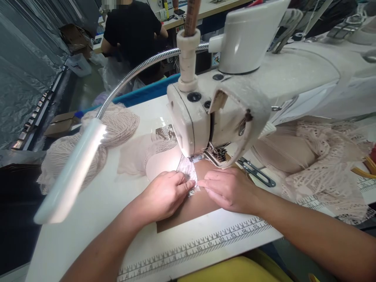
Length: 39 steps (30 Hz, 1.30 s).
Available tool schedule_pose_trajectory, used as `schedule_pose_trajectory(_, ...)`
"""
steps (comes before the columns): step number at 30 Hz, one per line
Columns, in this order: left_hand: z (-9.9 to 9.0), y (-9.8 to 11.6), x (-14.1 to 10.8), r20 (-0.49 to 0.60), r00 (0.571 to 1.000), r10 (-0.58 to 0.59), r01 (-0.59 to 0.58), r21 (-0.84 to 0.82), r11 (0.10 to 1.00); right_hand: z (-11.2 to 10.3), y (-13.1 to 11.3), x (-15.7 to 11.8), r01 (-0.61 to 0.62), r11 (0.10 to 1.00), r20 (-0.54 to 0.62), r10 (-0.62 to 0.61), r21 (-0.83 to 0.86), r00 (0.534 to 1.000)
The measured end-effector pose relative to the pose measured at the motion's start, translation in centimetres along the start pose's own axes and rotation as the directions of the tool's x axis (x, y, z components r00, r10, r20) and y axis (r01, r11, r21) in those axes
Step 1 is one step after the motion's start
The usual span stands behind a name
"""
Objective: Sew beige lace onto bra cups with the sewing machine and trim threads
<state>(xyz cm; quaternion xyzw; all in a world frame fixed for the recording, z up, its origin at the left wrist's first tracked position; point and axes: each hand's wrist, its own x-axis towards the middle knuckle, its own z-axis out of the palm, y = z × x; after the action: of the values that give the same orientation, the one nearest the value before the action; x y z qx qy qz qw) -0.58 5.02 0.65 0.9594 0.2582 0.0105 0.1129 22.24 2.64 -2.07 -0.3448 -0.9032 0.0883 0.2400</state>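
A white worktable [96,203] with a printed ruler strip [194,246] along its near edge fills the near scene, lit by a glowing white lamp bar [70,172] on a bendy chrome gooseneck [138,70]. To the far left, grey plastic sheeting [26,58] hangs over the wall beside brown cardboard boxes [63,123] on the floor. At the far end a person in a black shirt [132,31] sits at a pale wooden bench [205,8].

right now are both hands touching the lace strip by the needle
Touching: the head view shows left hand and right hand fingertips pressing on the lace strip.
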Motion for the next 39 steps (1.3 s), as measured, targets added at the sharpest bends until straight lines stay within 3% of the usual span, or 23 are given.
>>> schedule_pose_trajectory(5, 0.0, 0.0, 0.1, 0.030, 0.999, 0.012, -0.012, 0.002, 1.000, 0.4, 0.4, -0.2, -0.081, 0.997, -0.036, 0.081, 0.021, 0.996)
schedule_pose_trajectory(11, -0.2, 0.0, -0.1, 0.024, 0.999, 0.025, -0.025, -0.013, 1.000, 0.6, 0.2, 0.0, 0.000, 0.999, 0.044, 0.001, -0.032, 0.999)
schedule_pose_trajectory(16, -0.3, 0.2, 0.2, -0.096, 0.993, -0.067, 0.054, -0.127, 0.990, 0.4, 0.0, 0.1, 0.035, 0.997, 0.084, -0.029, -0.070, 0.996)
schedule_pose_trajectory(19, 0.3, 0.0, 0.8, -0.163, 0.978, -0.127, 0.115, -0.079, 0.990, 0.2, -0.2, 0.1, 0.030, 0.996, 0.109, -0.020, -0.087, 0.994)
schedule_pose_trajectory(23, 0.9, -0.2, 1.4, -0.137, 0.981, -0.136, 0.140, 0.023, 0.990, 0.1, -0.4, 0.1, 0.024, 0.994, 0.107, -0.013, -0.109, 0.994)
schedule_pose_trajectory(31, 0.8, -0.5, 1.6, -0.131, 0.985, -0.115, 0.123, 0.055, 0.991, 0.6, -0.1, 0.2, -0.028, 0.994, 0.071, 0.036, -0.101, 0.997)
schedule_pose_trajectory(39, 1.0, -1.5, 1.4, -0.134, 0.989, -0.060, 0.069, 0.061, 0.996, 0.9, -0.1, 0.9, -0.124, 0.955, 0.036, 0.139, -0.268, 0.990)
